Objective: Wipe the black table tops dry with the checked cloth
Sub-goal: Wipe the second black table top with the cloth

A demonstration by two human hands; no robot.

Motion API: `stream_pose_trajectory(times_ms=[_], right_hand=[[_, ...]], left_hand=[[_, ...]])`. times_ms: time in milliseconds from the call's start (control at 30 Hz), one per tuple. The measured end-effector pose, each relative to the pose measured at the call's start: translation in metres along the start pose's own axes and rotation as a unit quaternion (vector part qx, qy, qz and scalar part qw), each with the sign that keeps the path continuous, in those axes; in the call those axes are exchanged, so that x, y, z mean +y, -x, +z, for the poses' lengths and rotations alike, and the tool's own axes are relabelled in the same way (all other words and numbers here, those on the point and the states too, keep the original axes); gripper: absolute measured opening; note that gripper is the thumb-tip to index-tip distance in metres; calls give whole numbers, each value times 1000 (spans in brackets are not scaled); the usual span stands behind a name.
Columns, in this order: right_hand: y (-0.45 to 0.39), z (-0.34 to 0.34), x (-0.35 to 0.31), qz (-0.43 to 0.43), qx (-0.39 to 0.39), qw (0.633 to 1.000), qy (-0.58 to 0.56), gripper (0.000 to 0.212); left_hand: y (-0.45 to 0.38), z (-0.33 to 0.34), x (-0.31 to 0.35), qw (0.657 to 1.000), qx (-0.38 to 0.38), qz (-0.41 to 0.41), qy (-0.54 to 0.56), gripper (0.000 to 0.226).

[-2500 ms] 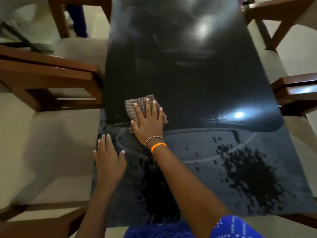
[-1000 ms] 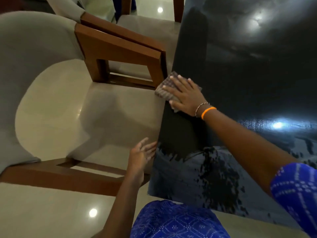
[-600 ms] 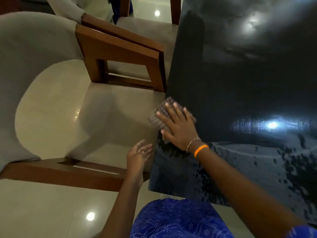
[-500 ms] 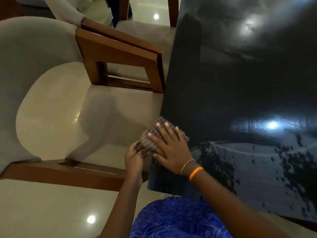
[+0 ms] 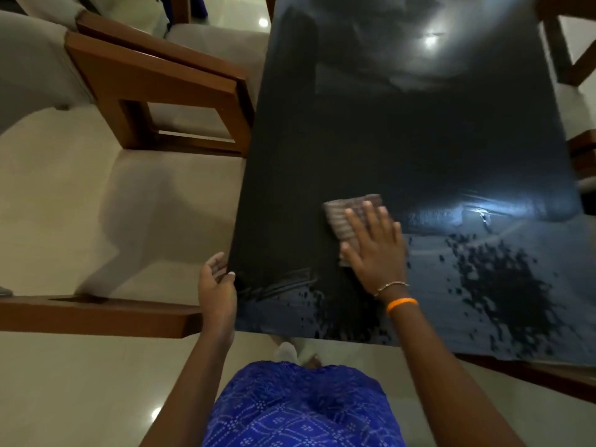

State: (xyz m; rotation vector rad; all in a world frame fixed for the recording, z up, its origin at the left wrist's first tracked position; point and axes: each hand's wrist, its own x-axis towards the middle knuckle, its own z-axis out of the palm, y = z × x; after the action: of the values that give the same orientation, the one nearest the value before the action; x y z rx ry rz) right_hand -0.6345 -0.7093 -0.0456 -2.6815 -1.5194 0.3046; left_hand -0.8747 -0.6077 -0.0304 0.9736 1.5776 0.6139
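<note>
One black counter (image 5: 419, 133) fills most of the frame, running from the top centre down to the lower right, glossy and reflecting ceiling lights. Its upper and left parts look dry and evenly dark; the lower right carries a broad greyish wet film (image 5: 516, 301) with dark speckles, and a streaky wet patch sits along the near edge at lower centre. Pale floor tiles (image 5: 80, 204) take up the left side, with a wooden armchair (image 5: 154, 88) at the upper left, its frame close against the counter's left edge. More wooden chair parts show at the right edge of the frame.

At lower centre the person's blue patterned garment (image 5: 300, 411) shows. The right hand (image 5: 375, 250), wearing a thin bracelet and an orange band (image 5: 401, 303) at the wrist, lies flat with fingers spread, pressing the folded checked cloth (image 5: 346, 214) onto the counter just right of centre, at the boundary between dry and wet surface. The left hand (image 5: 216, 288) is loosely open, fingers curled against the counter's left edge at the near corner, holding nothing.

The step in hand looks like mid-wipe, with roughly the near right portion left to dry. The next move probably calls for sweeping the cloth rightward and toward the near edge through the speckled film, keeping flat pressure.

No brand, label or writing is readable anywhere.
</note>
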Motion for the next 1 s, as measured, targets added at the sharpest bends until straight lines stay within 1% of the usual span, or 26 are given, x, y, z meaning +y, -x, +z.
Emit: stream_pose_trajectory(times_ms=[100,167,233,300,333,400,467,500,600,667,733,833,900,1000], right_hand=[[18,-10,67,115,13,993,1,67],[25,-11,85,161,21,987,-13,65],[24,-8,83,187,30,982,-20,61],[22,-4,64,210,32,977,-35,63],[22,-1,49,208,31,977,-40,64],[22,7,5,167,30,985,-41,66],[27,15,-56,86,22,995,-47,67],[32,20,-89,32,12,998,-52,67],[54,37,-173,-136,-42,988,-55,63],[65,45,-196,-196,-63,977,-51,62],[68,47,-193,-224,-57,972,-41,61],[71,44,-168,-247,-30,968,-16,62],[74,41,-140,-209,-10,978,-2,62],[82,35,-78,-109,22,994,9,64]], left_hand=[[3,8,0,1000,11,4,7,40],[2,7,0,1000,17,0,11,39],[-1,3,-2,1000,19,2,12,39],[-2,-3,-5,1000,11,5,11,39],[-1,-6,-6,1000,5,4,12,41],[3,-13,-8,1000,-2,-5,27,42],[8,-20,-11,998,-8,-12,55,43],[11,-22,-13,997,-6,-15,70,43],[19,-31,-22,994,8,-13,106,33],[26,-39,-30,990,23,-28,133,31],[32,-46,-41,987,25,-43,151,33],[38,-51,-47,986,9,-43,161,30],[39,-52,-46,988,-3,-40,146,30],[39,-52,-47,991,-10,-35,128,31]])
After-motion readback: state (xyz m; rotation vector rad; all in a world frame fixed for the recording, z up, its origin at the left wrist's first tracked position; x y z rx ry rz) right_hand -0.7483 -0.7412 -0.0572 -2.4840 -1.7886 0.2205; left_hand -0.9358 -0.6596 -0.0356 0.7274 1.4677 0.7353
